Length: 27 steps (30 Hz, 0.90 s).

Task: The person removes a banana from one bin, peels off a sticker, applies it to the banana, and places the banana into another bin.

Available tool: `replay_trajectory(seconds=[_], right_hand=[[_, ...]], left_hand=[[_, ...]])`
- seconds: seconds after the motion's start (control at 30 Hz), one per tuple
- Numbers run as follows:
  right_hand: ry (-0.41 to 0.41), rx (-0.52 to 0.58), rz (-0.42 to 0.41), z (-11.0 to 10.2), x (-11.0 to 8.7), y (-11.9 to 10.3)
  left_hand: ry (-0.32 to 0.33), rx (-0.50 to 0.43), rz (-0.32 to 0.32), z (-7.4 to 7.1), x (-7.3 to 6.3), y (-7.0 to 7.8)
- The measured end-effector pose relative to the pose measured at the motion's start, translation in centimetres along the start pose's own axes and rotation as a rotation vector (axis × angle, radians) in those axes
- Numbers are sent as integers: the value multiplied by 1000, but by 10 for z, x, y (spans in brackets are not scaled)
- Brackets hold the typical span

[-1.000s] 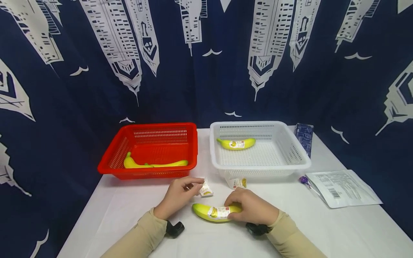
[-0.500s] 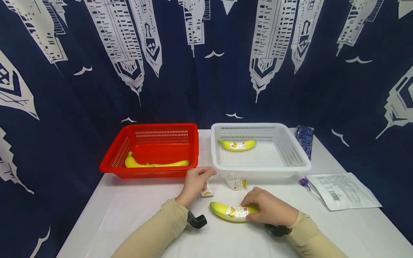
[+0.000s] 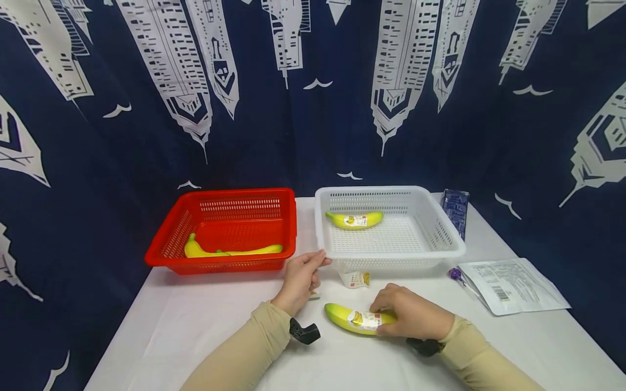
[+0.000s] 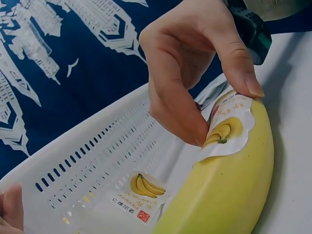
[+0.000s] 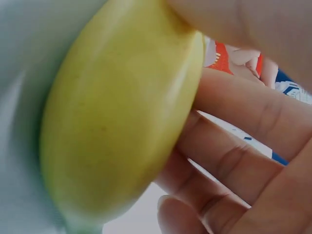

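Observation:
My right hand [image 3: 413,312] grips the right end of a yellow banana [image 3: 337,315] lying on the table, thumb and fingers on either side of its white label [image 4: 229,129]. In the right wrist view the banana [image 5: 117,117] shows close up against the curled fingers. My left hand [image 3: 299,282] is apart from the banana, its fingertips at the front left corner of the white basket [image 3: 391,254]; whether they touch it is unclear. I see nothing held in it. A small printed white paper [image 3: 314,296] is partly hidden beneath it.
Inside the white basket lies a labelled banana [image 3: 356,220]. The red basket [image 3: 220,266] holds yellow bananas [image 3: 254,250]. Another printed paper [image 3: 355,279] sits before the white basket. A purple lollipop [image 3: 456,273], silver pouch [image 3: 513,286] and blue packet [image 3: 455,209] lie right.
My left hand has moved right and forward to the white basket's corner, covering more of the small paper. My right hand has slid the banana to the right, still gripping it.

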State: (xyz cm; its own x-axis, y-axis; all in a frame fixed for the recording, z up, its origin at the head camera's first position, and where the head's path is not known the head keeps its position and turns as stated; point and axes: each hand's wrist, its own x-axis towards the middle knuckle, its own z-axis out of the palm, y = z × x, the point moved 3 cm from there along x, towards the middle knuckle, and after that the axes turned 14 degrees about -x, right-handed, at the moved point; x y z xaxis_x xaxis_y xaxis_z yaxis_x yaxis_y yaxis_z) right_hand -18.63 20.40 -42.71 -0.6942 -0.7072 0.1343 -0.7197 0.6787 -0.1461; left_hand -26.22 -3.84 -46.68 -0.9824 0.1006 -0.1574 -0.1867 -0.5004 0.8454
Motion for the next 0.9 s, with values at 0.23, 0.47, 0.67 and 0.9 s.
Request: replay_trajectory(seconds=[0.23, 0.47, 0.67, 0.9], right_hand=[[-79, 32, 15, -2, 7, 0], [51, 97, -45, -30, 11, 4], [269, 73, -70, -75, 17, 17], [286, -98, 146, -99, 62, 56]], left_hand=[[-48, -34, -16, -4, 2, -1], [-72, -32, -13, -5, 4, -1], [-94, -30, -15, -4, 4, -2], [-110, -19, -3, -5, 1, -2]])
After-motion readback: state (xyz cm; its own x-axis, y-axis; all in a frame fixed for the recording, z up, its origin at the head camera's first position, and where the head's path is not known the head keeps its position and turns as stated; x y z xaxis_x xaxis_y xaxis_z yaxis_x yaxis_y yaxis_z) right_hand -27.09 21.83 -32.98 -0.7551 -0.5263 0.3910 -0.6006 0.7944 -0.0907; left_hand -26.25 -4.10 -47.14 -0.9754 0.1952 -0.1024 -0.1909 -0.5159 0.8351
